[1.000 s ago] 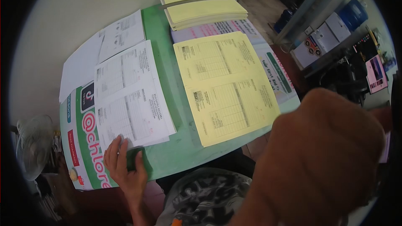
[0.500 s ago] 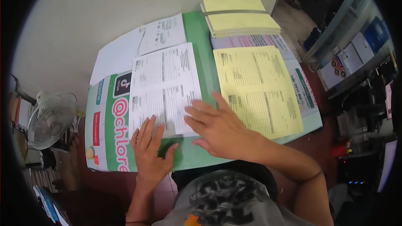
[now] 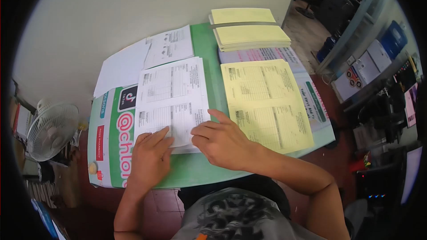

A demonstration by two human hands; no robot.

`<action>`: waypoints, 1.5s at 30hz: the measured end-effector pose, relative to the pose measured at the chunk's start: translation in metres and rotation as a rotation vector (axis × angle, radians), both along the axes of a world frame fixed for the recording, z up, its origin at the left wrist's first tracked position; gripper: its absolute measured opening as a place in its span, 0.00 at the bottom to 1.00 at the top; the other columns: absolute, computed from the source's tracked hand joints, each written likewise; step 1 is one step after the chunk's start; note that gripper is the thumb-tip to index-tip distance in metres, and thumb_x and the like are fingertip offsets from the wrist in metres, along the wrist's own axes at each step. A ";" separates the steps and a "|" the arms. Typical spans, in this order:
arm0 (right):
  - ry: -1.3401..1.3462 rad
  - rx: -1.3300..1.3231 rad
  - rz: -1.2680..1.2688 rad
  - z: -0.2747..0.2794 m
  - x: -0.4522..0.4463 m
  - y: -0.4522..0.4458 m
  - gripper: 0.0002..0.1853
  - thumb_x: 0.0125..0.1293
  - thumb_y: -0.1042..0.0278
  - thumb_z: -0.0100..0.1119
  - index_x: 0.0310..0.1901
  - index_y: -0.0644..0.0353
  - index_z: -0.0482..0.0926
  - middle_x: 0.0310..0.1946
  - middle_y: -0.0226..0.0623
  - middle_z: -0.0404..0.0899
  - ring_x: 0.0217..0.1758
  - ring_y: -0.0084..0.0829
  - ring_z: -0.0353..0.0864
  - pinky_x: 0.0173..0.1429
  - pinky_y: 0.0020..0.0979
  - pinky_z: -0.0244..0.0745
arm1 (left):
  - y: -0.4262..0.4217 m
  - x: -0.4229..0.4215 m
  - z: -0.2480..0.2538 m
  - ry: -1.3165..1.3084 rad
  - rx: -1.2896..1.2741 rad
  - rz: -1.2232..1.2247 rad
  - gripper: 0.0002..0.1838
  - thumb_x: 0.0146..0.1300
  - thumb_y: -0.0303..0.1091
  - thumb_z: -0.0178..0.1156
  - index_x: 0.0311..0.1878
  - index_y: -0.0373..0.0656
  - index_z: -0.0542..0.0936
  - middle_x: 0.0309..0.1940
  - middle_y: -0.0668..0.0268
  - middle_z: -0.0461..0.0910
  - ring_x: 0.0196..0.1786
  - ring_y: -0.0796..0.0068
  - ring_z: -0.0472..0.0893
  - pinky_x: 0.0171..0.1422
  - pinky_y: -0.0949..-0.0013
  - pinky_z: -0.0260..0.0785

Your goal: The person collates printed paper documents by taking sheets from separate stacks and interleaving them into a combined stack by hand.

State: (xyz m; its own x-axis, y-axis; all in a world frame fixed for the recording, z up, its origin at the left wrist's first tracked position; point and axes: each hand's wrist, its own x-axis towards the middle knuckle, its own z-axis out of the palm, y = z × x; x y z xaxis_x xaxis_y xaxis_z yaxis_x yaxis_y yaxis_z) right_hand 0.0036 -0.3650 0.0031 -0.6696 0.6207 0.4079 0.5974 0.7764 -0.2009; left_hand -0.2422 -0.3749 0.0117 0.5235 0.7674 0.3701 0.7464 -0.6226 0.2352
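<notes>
A stack of white printed forms (image 3: pixel 171 84) lies on the table, its top sheet slightly out of line with those below along the right side. My left hand (image 3: pixel 152 158) rests at the stack's near left corner, fingers lying on the paper. At the near right corner, my right hand (image 3: pixel 222 142) has its fingers curled in at the paper's edge, the index finger raised a little; its thumb is hidden. Just right of that hand lies a stack of yellow printed forms (image 3: pixel 267 93), apart from the white one.
Yellow paper bundles (image 3: pixel 249 34) sit at the back right of the table. More white sheets (image 3: pixel 122 66) lie at the back left against the wall. A green printed cover (image 3: pixel 191 173) spans the tabletop. A fan (image 3: pixel 53 131) stands left of the table.
My right hand has curled its fingers at the white stack's edge, where they were spread before. My left hand has drawn its fingers together on the near left corner. The top sheet has shifted slightly.
</notes>
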 end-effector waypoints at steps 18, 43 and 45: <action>-0.157 -0.129 -0.493 0.025 0.201 -0.120 0.17 0.51 0.69 0.78 0.44 0.53 0.87 0.55 0.32 0.86 0.66 0.31 0.81 0.76 0.53 0.65 | 0.015 0.115 0.066 0.229 -0.122 -0.368 0.28 0.59 0.17 0.57 0.65 0.40 0.77 0.66 0.39 0.75 0.55 0.47 0.84 0.59 0.53 0.77; 0.118 0.073 -0.068 0.025 0.043 -0.020 0.18 0.57 0.65 0.74 0.49 0.59 0.84 0.57 0.37 0.82 0.60 0.36 0.79 0.71 0.52 0.65 | 0.094 0.065 0.111 -0.955 -0.297 -0.016 0.11 0.72 0.25 0.64 0.52 0.28 0.85 0.42 0.60 0.89 0.38 0.78 0.84 0.43 0.75 0.76; -0.054 0.006 -0.004 0.016 0.025 -0.013 0.19 0.61 0.62 0.73 0.52 0.60 0.84 0.61 0.38 0.81 0.65 0.36 0.77 0.74 0.55 0.62 | 0.094 0.040 0.118 -0.915 -0.012 -0.029 0.12 0.72 0.24 0.63 0.54 0.28 0.85 0.50 0.56 0.87 0.41 0.76 0.86 0.46 0.73 0.78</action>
State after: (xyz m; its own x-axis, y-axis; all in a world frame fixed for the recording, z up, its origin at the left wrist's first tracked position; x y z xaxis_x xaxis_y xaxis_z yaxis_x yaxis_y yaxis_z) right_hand 0.0289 -0.3777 0.0188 -0.6886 0.6209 0.3745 0.6101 0.7753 -0.1635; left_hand -0.2019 -0.2810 0.1297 0.0493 0.7652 0.6419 0.2496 -0.6317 0.7339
